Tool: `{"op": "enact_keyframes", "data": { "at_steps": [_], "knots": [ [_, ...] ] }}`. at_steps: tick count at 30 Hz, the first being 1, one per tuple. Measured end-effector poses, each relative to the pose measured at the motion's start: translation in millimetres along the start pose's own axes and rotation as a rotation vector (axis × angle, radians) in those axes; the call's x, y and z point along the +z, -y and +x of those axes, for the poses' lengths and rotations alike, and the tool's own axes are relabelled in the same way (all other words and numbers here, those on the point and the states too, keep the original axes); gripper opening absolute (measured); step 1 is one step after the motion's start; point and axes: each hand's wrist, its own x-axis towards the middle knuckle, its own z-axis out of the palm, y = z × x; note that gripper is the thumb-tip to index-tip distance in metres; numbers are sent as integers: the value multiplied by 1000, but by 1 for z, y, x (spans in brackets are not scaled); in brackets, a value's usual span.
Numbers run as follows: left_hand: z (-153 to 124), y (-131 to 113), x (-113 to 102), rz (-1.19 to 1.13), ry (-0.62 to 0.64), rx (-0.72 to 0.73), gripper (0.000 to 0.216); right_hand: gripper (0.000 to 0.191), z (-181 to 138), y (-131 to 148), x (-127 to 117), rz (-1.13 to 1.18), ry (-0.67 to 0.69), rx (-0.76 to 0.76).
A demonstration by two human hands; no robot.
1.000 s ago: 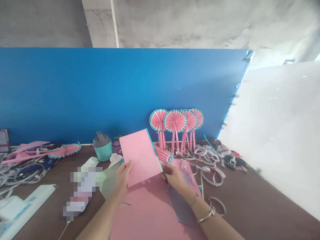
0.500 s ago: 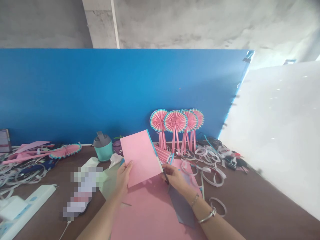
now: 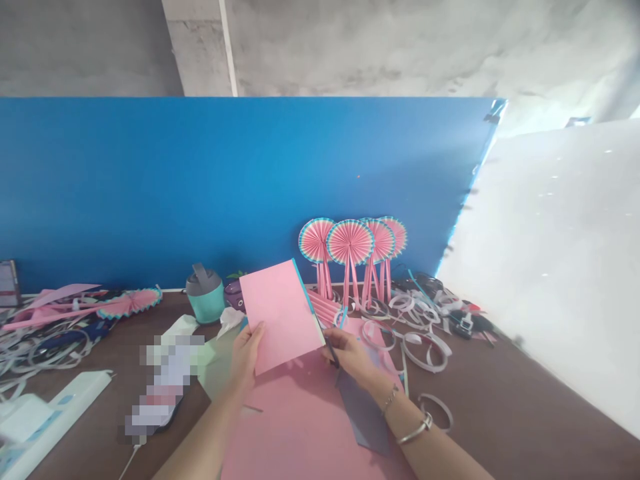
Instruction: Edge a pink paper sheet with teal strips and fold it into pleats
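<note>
Over the brown bench, above larger pink paper: pink paper sheet, held tilted, blue strip along its right edge. Left hand pinches its lower left side between thumb and fingers. Right hand, fingers around scissors, blades at that right edge. Beyond, four pleated paper fans upright before blue partition.

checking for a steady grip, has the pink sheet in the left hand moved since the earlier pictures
No, not noticeably: against the teal container, the pink sheet in the left hand keeps practically the same position.
</note>
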Motion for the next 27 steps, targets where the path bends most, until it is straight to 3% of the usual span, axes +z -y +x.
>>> {"op": "enact_keyframes", "data": {
  "at_steps": [27],
  "knots": [
    [3,6,-4,63,-5,25,37,23,3,-3,1,12,-37,-18]
  ]
}}
